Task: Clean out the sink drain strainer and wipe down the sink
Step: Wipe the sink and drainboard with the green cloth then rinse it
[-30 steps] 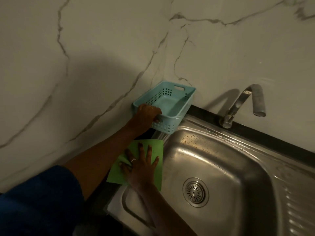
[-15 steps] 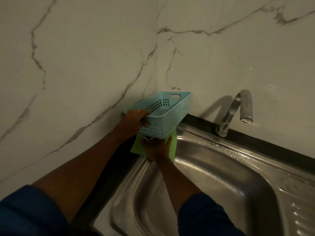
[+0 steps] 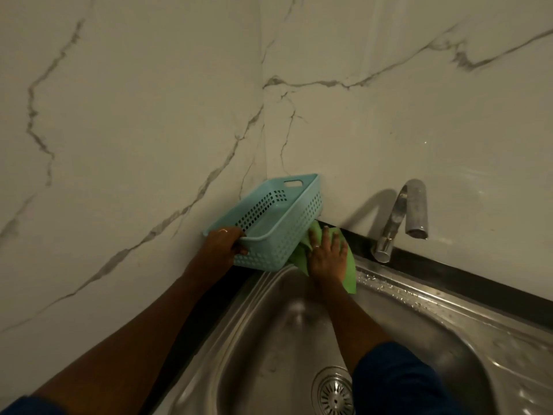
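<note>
Sink (image 3: 434,307) wiping under way: right grip (image 3: 326,256), fingers spread flat, presses a green cloth (image 3: 349,266) on the rim's 11 o'clock corner; left grip (image 3: 224,244) curls round the tilted basket (image 3: 281,232). Strainer (image 3: 334,395), at 5 o'clock in view, sits in place; whether it is cleaned cannot be told.

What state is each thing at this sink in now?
Light blue perforated plastic basket: empty, near rim gripped by left hand.
Green cloth: pressed down under flat right hand.
Curved steel tap: no water running.
Round metal drain strainer: seated in drain, partly hidden by sleeve.
Stainless steel sink: droplets on back ledge.
</note>
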